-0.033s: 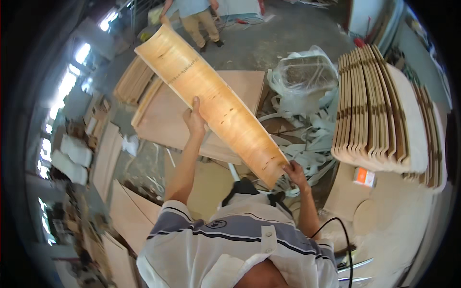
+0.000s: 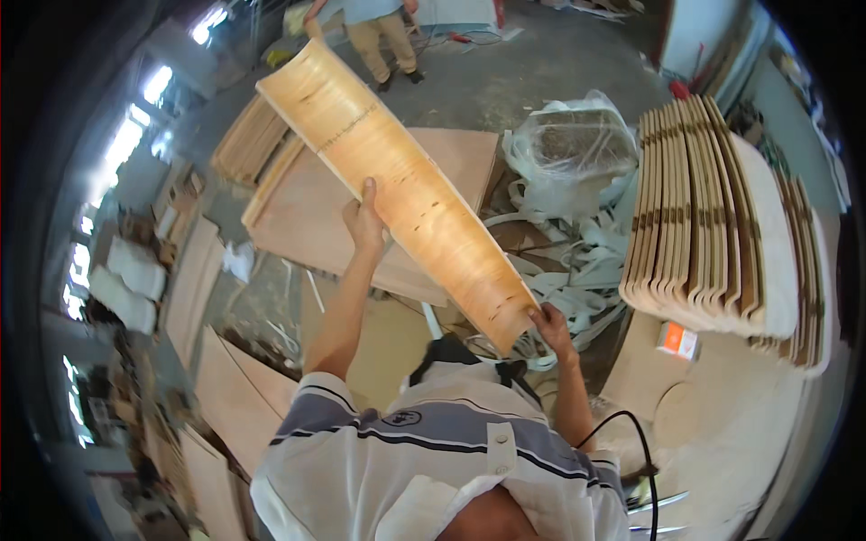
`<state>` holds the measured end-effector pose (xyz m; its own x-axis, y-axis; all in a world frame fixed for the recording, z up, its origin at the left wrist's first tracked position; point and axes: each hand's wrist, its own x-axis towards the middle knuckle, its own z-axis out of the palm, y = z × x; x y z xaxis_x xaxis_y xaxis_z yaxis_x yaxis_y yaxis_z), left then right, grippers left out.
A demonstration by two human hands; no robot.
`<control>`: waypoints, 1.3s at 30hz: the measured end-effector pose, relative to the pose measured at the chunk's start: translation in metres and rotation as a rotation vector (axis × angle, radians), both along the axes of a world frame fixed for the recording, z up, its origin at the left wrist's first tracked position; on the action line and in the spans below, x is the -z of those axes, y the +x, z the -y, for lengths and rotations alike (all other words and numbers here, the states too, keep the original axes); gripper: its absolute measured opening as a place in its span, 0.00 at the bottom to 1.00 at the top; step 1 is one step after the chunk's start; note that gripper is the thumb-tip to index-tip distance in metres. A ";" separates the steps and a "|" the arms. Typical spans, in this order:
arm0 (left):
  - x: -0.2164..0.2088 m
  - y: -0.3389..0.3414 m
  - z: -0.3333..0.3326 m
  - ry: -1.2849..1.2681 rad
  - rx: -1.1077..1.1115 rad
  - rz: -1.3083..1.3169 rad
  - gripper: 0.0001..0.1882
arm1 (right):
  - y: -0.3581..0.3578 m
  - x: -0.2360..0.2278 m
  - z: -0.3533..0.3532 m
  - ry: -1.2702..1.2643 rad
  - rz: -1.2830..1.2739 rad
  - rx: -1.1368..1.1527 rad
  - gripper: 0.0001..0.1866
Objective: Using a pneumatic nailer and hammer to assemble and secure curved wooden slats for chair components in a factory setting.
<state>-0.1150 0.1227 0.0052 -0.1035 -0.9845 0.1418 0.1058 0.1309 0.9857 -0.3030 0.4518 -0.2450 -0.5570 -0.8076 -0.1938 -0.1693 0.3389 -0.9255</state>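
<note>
I hold a long, curved sheet of light wood veneer (image 2: 401,194) up in front of me, tilted from far left to near right. Dark specks and a line of dark marks run across its hollow face. My left hand (image 2: 364,222) grips the left edge near its middle, thumb on the face and the other fingers hidden beneath. At the near right corner, my right hand (image 2: 554,328) pinches the sheet's edge. Below the sheet lies a stack of flat wooden sheets (image 2: 433,153), partly covered by it.
Several curved wooden panels (image 2: 690,216) stand in a row at the right. Next to them are an orange and white box (image 2: 677,341), a plastic-wrapped bundle (image 2: 582,140) and tangled white strips (image 2: 586,261). Another person (image 2: 383,41) stands at the back. A black cable (image 2: 645,442) loops by my right arm.
The view has shifted slightly, so the surroundings sit a little differently. Both hands keep their hold on the veneer sheet, which stays in nearly the same place.
</note>
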 end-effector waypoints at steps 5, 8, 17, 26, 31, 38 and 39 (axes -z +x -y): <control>0.025 0.040 0.021 0.034 -0.069 -0.032 0.22 | 0.010 -0.010 0.023 -0.028 -0.057 -0.036 0.21; 0.025 0.042 0.015 0.033 -0.074 0.042 0.22 | 0.009 0.009 0.021 0.166 -0.210 -0.076 0.19; 0.070 0.144 0.058 0.078 -0.155 0.034 0.23 | 0.081 0.000 0.073 0.064 -0.255 -0.045 0.19; 0.142 0.235 0.147 0.229 -0.307 -0.317 0.21 | 0.097 -0.070 0.167 0.101 -0.125 0.084 0.16; 0.172 0.277 0.142 0.621 -0.391 -0.201 0.19 | 0.091 -0.132 0.216 -0.048 0.185 0.101 0.11; 0.205 0.284 0.099 0.992 -0.545 -0.103 0.16 | 0.057 -0.143 0.257 -0.125 0.418 0.024 0.09; 0.207 0.285 0.092 0.990 -0.556 -0.107 0.16 | 0.052 -0.142 0.263 -0.109 0.444 -0.013 0.09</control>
<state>0.1705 0.0309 -0.2015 0.3479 -0.5747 -0.7407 0.3656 -0.6444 0.6717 -0.2512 0.1889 -0.1027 -0.4289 -0.8428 -0.3251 0.2488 0.2357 -0.9394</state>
